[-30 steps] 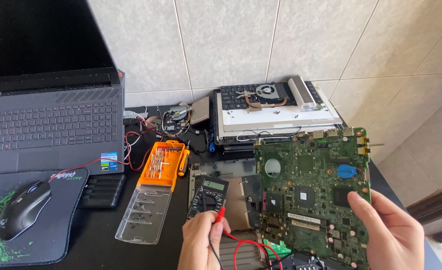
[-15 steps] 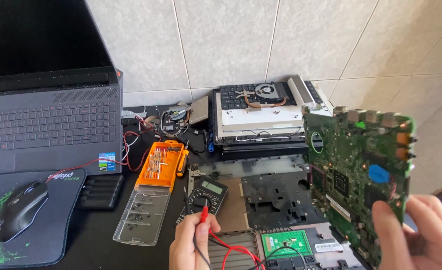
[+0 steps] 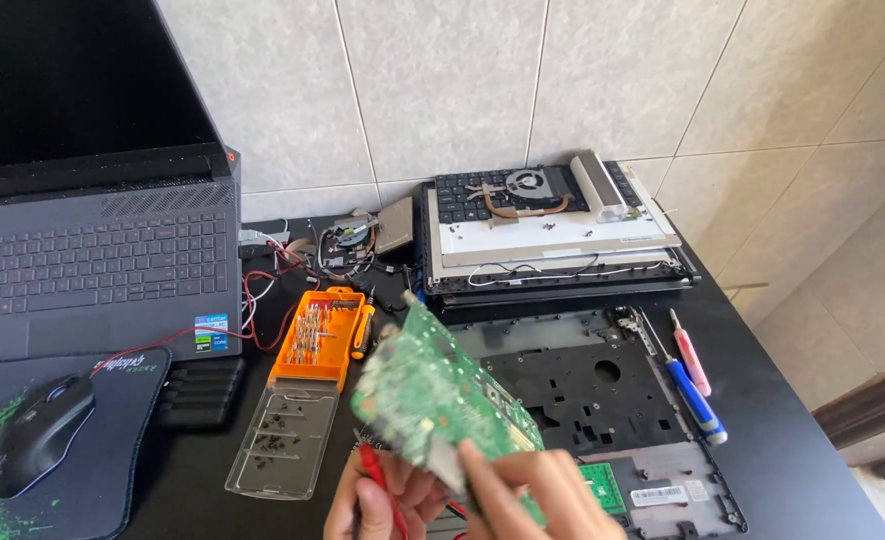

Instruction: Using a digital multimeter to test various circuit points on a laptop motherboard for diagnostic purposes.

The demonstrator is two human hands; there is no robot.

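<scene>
My right hand (image 3: 548, 495) grips a green circuit board (image 3: 433, 390) by its lower edge and holds it tilted over the bottom middle of the table; the board is blurred. My left hand (image 3: 378, 505) sits just left of it, under the board's lower corner, with a red test probe (image 3: 373, 465) between its fingers. A red lead runs down from the probe. The board hides whatever lies behind it on the table. A black laptop base shell (image 3: 583, 380) lies open just to the right.
A blue screwdriver (image 3: 698, 400) and a pink one (image 3: 691, 350) lie right of the shell. An orange bit set (image 3: 318, 335) with its clear lid (image 3: 283, 440) lies left. An open laptop (image 3: 103, 260), a mouse (image 3: 38, 430) and stacked laptop parts (image 3: 543, 225) stand behind.
My right hand has swung the green board from the right side across to the bottom middle, over my left hand. The multimeter is now hidden behind it.
</scene>
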